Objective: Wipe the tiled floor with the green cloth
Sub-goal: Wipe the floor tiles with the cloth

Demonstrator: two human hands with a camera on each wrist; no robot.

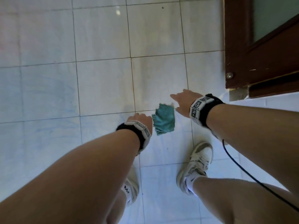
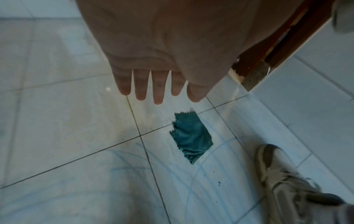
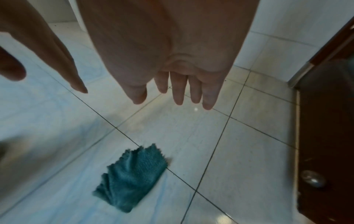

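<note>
Two hands: we hold both out over the tiled floor (image 1: 103, 84), each wearing a dark wristband with printed square markers.
Left hand (image 1: 142, 118): we see its fingers (image 2: 140, 89) straight and slightly spread in the left wrist view; it holds nothing and hangs just left of the cloth in the head view.
Left shoe (image 1: 131, 189): we see a white trainer on the floor, largely hidden beneath the left forearm.
Green cloth (image 1: 164, 119): we find it folded and rumpled, with a ragged edge, lying between the two hands in the head view. Both wrist views show it on the tiles below the fingertips, apart from either hand, close to a crossing of grout lines.
Floor marks: we note faint blue streaks on the tiles around and nearer than the cloth, plus a few dark specks.
Right hand (image 1: 183, 101): we see its fingers (image 3: 179, 92) extended and relaxed, thumb apart from them; it grips nothing and sits just right of the cloth.
Right shoe (image 1: 196, 165): we see a white and grey trainer planted near the cloth.
Cable (image 1: 242, 167): we see a dark lead running from the right wristband.
Door (image 1: 258, 50): we see a dark brown wooden panel at far right, bearing a small metal knob (image 1: 229, 75) near its lower edge.
</note>
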